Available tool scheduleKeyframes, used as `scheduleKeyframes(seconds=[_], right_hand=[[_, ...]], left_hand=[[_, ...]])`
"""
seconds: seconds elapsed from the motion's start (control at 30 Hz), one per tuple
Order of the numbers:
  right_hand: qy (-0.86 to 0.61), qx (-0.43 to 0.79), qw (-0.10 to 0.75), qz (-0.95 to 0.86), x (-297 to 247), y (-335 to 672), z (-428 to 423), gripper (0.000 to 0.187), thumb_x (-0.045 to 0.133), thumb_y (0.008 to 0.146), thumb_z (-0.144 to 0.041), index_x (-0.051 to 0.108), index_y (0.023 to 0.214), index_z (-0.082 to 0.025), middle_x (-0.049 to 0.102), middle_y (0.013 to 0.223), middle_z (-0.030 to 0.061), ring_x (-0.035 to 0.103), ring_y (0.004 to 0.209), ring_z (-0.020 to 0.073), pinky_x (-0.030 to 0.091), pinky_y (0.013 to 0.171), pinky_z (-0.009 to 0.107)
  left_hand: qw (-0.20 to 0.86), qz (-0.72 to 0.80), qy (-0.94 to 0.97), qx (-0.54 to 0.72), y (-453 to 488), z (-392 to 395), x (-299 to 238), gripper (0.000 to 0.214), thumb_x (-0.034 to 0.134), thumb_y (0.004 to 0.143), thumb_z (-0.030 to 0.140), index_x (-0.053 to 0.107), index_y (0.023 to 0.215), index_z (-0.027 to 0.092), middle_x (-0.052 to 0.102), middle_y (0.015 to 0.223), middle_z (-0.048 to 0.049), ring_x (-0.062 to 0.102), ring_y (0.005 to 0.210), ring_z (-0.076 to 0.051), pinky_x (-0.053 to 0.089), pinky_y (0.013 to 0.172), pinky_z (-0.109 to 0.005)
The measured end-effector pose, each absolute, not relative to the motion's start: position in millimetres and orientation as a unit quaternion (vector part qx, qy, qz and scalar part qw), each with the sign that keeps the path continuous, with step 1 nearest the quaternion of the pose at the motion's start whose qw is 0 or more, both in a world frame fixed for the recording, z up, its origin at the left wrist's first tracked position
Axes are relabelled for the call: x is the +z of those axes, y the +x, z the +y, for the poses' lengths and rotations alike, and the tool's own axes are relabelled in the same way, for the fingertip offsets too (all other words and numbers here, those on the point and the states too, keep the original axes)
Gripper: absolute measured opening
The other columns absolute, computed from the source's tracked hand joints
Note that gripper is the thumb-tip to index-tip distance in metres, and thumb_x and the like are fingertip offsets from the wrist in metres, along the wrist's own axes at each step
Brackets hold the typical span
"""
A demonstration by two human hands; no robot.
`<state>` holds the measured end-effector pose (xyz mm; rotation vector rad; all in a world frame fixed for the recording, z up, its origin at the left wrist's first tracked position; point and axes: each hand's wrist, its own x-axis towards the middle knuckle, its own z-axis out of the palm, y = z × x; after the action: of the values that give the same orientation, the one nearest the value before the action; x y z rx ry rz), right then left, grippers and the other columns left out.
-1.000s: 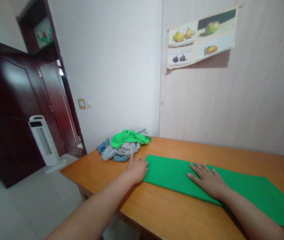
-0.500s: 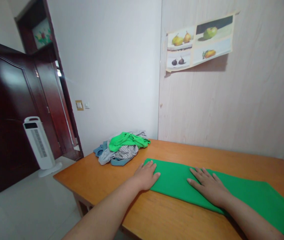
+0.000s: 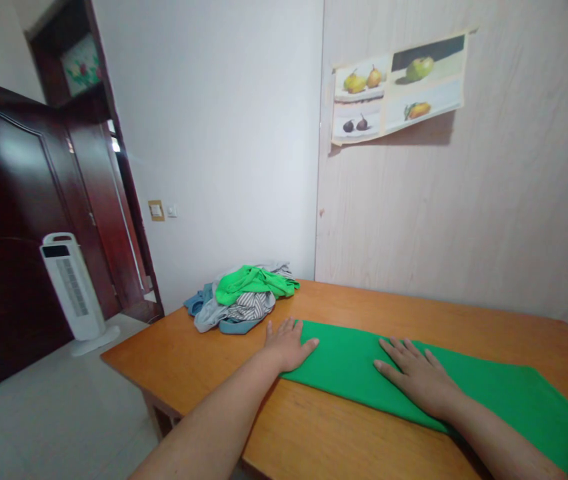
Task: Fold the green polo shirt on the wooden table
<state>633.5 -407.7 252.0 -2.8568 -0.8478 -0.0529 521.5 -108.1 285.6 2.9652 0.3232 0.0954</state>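
Observation:
A long folded strip of green cloth [image 3: 347, 363] lies flat across the wooden table, running from the middle out to the right edge of the view. My left hand [image 3: 288, 345] rests at the cloth's left end, palm down, fingers spread, partly over its edge. Farther right, my right hand [image 3: 419, 375] lies flat on top of the cloth with its fingers apart. Neither hand grips anything. My right forearm hides part of the cloth's near edge.
A heap of crumpled clothes [image 3: 247, 303], bright green, grey, striped and blue, sits at the table's [image 3: 204, 363] back left. A white tower fan [image 3: 74, 290] stands on the floor near the dark door [image 3: 9, 227]. Fruit pictures [image 3: 399, 90] hang on the wall behind.
My left hand has shifted slightly left and now sits over the cloth's left end. My right hand stays in place on the cloth. The view has turned very slightly.

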Motion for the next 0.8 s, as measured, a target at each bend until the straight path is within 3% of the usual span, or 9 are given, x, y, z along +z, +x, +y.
scheduleKeyframes(seconds=[0.13,0.4,0.6,0.7,0.8], right_hand=[[-0.956,-0.016,0.079,-0.281,253.0,632.9,-407.3,0.084,0.02,0.085,-0.08,0.033,0.151,-0.03,0.026,0.159,0.0035,0.016,0.147,0.0299,0.013,0.118,0.057],[-0.957,-0.008,0.086,-0.277,260.3,628.2,-404.4,0.084,0.021,0.085,-0.081,0.032,0.152,-0.031,0.023,0.16,0.0031,0.015,0.147,0.0299,0.011,0.117,0.057],[-0.954,-0.007,0.115,-0.278,263.4,625.7,-405.0,0.086,0.023,0.085,-0.079,0.034,0.151,-0.025,0.027,0.159,0.0049,0.017,0.147,0.0297,0.011,0.118,0.056],[-0.942,-0.032,0.203,-0.267,267.0,631.4,-411.3,0.081,0.029,0.087,-0.073,0.044,0.146,-0.019,0.041,0.152,0.0081,0.032,0.142,0.0278,0.021,0.117,0.048],[-0.913,-0.091,0.328,-0.224,275.8,643.3,-428.3,0.071,0.037,0.087,-0.067,0.063,0.129,-0.015,0.06,0.135,0.012,0.053,0.127,0.0277,0.036,0.109,0.038]], left_hand=[[0.067,0.105,0.992,0.031,521.2,-106.3,287.4,0.089,0.013,0.087,0.079,0.031,0.151,0.019,0.024,0.159,-0.0157,0.019,0.146,-0.034,0.005,0.112,-0.067],[0.026,0.131,0.986,0.1,512.9,-101.8,296.6,0.063,0.023,0.097,0.06,0.05,0.135,0.019,0.048,0.145,-0.0163,0.037,0.136,-0.036,0.017,0.11,-0.066],[0.078,-0.038,0.987,0.138,502.6,-134.0,308.2,0.048,0.037,0.096,0.052,0.056,0.128,0.022,0.061,0.13,-0.0103,0.053,0.121,-0.029,0.036,0.106,-0.044],[0.1,-0.106,0.98,0.133,495.9,-154.2,314.4,0.042,0.043,0.095,0.049,0.06,0.124,0.024,0.064,0.122,-0.0076,0.056,0.115,-0.027,0.043,0.099,-0.038],[0.115,-0.148,0.975,0.117,491.8,-171.8,318.2,0.038,0.044,0.095,0.046,0.063,0.121,0.025,0.066,0.117,-0.0062,0.058,0.11,-0.026,0.046,0.093,-0.036]])
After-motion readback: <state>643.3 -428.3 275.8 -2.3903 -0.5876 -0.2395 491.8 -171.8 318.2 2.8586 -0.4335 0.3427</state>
